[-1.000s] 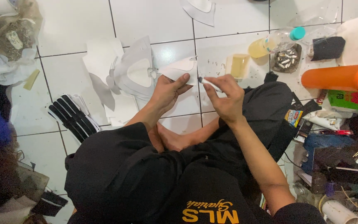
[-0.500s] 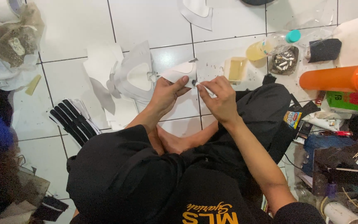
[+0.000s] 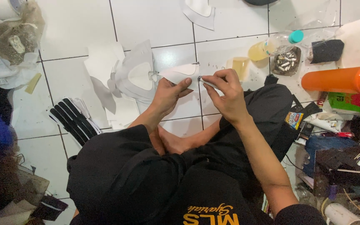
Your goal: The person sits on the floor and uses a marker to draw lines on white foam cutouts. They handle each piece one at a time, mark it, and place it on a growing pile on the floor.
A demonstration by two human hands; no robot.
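Sitting cross-legged on the tiled floor, the person pinches a white cut piece [image 3: 183,74] in the left hand [image 3: 166,95] at twelve o'clock while the right hand [image 3: 226,92] grips a slim tool [image 3: 207,82] against its edge, a step that seems to need steady pressure along that edge.

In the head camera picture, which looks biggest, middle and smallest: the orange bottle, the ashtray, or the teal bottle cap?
1. Orange bottle, clearly biggest.
2. Ashtray, middle.
3. Teal bottle cap, smallest.
All lie about equally far from the camera.

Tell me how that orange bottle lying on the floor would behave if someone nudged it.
The orange bottle lies on its side on smooth tile floor and looks cylindrical, so it would probably roll rather than tip. The clutter beside it would likely stop it soon. Its weight cannot be judged.
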